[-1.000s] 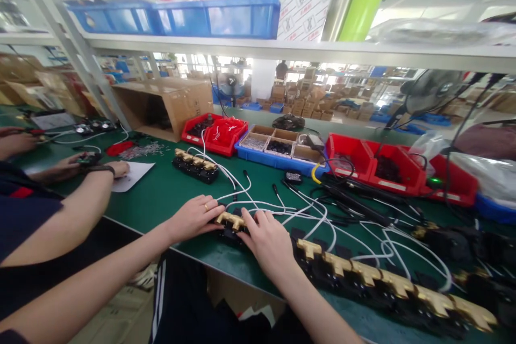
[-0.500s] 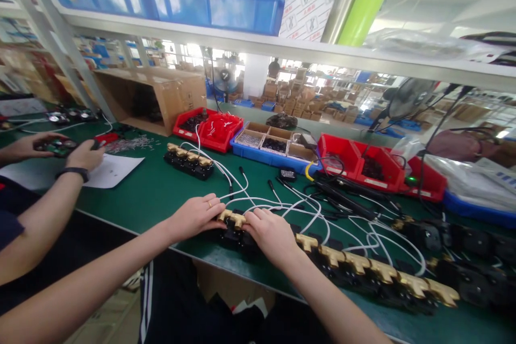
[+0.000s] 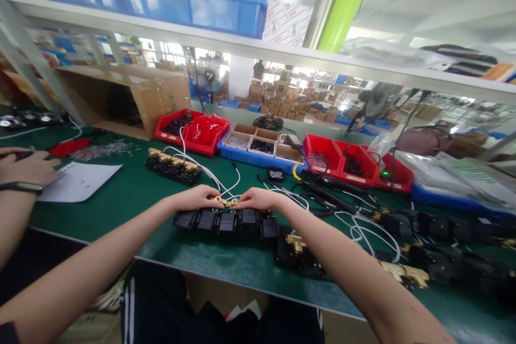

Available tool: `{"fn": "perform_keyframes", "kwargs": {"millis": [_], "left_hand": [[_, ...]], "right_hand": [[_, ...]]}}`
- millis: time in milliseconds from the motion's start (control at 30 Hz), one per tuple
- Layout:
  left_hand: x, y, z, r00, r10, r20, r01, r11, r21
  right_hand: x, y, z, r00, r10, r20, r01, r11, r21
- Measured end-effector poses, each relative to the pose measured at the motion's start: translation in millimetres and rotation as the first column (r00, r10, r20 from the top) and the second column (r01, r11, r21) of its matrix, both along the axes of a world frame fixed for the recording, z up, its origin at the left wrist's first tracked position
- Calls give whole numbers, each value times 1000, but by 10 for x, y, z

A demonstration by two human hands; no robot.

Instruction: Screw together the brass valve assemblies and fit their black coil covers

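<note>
A row of black box-shaped modules (image 3: 228, 221) lies in front of me, its flat black faces turned toward me and brass fittings (image 3: 226, 203) along its far edge. My left hand (image 3: 198, 197) is closed on the left part of that far edge, fingers bent over it. Close to its right, my right hand (image 3: 258, 200) grips the same row, with the thumb near a round brass opening. What the fingertips press on behind the row is hidden. White cables (image 3: 223, 185) run behind my hands. Under my right forearm sits another black module with a brass tee fitting (image 3: 297, 243).
A similar black-and-brass row (image 3: 173, 166) stands at left. Behind are red bins (image 3: 193, 134), a blue divided tray (image 3: 262, 158) and more red bins (image 3: 355, 164). Black modules (image 3: 451, 263) crowd the right. A co-worker's hand (image 3: 30, 169) is at far left, beside white paper (image 3: 80, 180).
The row in my hands has turned over, so black faces show where brass fittings faced up. My view has shifted right. The co-worker's hands have moved toward the left edge.
</note>
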State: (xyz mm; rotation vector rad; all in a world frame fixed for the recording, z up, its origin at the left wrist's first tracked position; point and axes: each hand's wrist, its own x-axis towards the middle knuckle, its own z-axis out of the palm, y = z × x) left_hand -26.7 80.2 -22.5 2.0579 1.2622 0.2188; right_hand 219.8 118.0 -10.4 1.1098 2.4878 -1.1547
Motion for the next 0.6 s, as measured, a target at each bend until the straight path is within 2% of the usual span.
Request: {"fn": "perform_keyframes", "kwargs": {"millis": [167, 333, 433, 600], "left_hand": [[6, 72, -41, 999, -5, 33, 10, 989, -147], [-11, 234, -158, 1000, -3, 23, 8, 967, -253], [-3, 323, -210, 999, -4, 46, 14, 973, -231], [18, 419, -220, 994, 41, 106, -31, 996, -88]], "right_hand": [[25, 112, -104, 1000, -18, 13, 20, 991, -130], [-2, 258, -189, 999, -34, 40, 40, 984, -173], [-3, 304, -224, 998, -46, 45, 51, 990, -129], [16, 263, -250, 993, -121, 6, 120, 989, 91]]}}
